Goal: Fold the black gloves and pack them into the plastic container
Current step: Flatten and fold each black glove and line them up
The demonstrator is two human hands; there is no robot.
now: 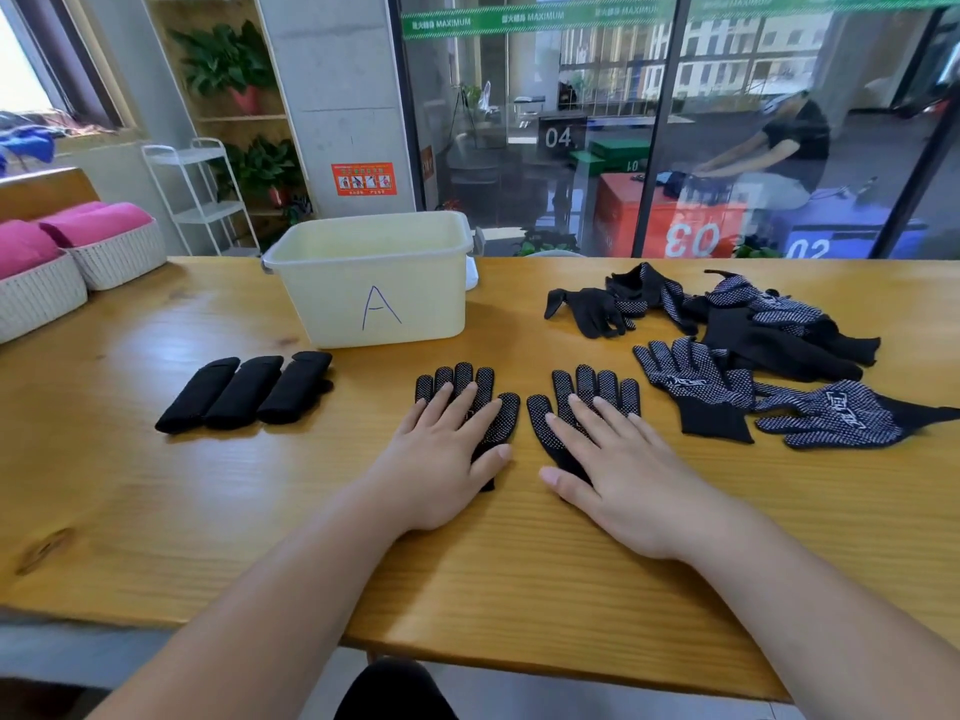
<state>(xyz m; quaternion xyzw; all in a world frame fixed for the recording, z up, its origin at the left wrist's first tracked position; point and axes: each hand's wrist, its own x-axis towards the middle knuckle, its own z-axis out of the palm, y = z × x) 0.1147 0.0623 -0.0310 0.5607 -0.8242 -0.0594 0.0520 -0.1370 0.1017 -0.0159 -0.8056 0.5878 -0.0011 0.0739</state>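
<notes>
Two black dotted gloves lie flat side by side on the wooden table [156,511], fingers pointing away from me. My left hand [441,459] rests flat on the left glove [467,384] with straight fingers. My right hand [618,459] lies flat on the right glove [597,384] the same way. Three folded black glove bundles [244,392] sit in a row to the left. A cream plastic container [379,283] marked "A" stands behind, open at the top. A loose pile of black gloves [753,345] spreads at the right.
Two white woven baskets [78,272] with pink cloth stand at the table's far left. A white shelf rack [202,194] and plants are behind the table. A glass wall runs along the back.
</notes>
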